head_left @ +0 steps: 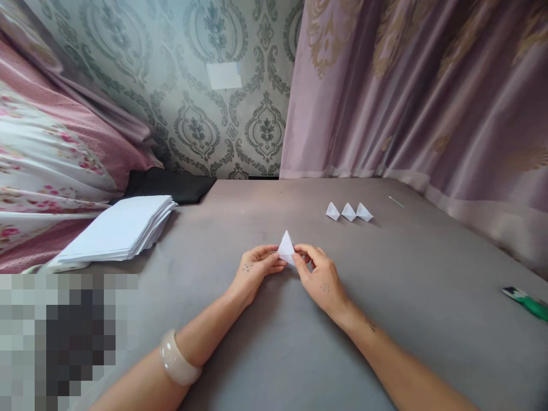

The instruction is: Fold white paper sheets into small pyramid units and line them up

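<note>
A small piece of folded white paper point(286, 246), pointed at the top like a triangle, is held up over the grey table by both hands. My left hand point(258, 267) pinches its left lower corner between thumb and fingers. On the opposite side, my right hand point(319, 275) grips the right lower corner the same way. The back of the paper and some fingertips behind it are hidden. Beyond my right hand, three small folded paper shapes point(349, 212) with pointed tops stand in a row on the table.
A thick stack of white paper point(122, 225) lies at the left, by a black flat item point(171, 185). At the far right are a thin white stick point(396, 201) and a green-handled tool point(528, 302). Curtains point(363, 114) hang along the table's right side.
</note>
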`<state>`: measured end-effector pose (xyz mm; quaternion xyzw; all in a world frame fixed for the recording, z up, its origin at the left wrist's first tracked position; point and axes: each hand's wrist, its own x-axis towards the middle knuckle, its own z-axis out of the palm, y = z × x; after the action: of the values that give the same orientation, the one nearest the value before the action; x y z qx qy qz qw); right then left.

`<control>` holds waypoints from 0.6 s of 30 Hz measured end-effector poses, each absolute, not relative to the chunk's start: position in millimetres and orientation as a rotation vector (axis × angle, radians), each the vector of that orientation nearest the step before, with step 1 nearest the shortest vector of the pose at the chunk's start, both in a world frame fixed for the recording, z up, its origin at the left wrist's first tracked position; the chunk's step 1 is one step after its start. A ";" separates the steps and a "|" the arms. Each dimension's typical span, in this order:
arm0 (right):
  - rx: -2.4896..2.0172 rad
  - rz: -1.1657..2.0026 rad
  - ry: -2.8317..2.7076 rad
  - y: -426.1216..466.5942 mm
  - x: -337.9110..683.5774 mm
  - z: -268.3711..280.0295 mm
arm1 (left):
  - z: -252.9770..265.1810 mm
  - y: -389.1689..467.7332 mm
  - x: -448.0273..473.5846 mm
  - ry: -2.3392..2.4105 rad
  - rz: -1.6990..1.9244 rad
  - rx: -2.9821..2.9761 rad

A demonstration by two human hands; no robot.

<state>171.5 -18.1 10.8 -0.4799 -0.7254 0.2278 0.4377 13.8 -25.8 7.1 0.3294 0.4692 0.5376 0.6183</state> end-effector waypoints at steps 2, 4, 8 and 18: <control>-1.242 0.734 -1.725 -13.3 173.8 8.3 | 10.9 -28.2 16.1 1.102 1.245 0.843; -1.245 0.937 -1.655 -9.6 176.6 8.4 | 14.6 -30.2 17.4 1.109 1.250 0.930; -1.141 1.303 -1.477 -5.2 184.6 16.3 | 18.4 -31.3 15.9 1.024 1.240 0.982; -0.828 1.904 -1.394 -4.6 196.8 27.1 | 18.8 -29.0 11.3 0.669 0.996 0.769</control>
<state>196.8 -4.6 27.1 -0.3143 -0.5290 0.7225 0.3152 11.3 -29.0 18.8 0.3529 0.3070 0.4567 0.7567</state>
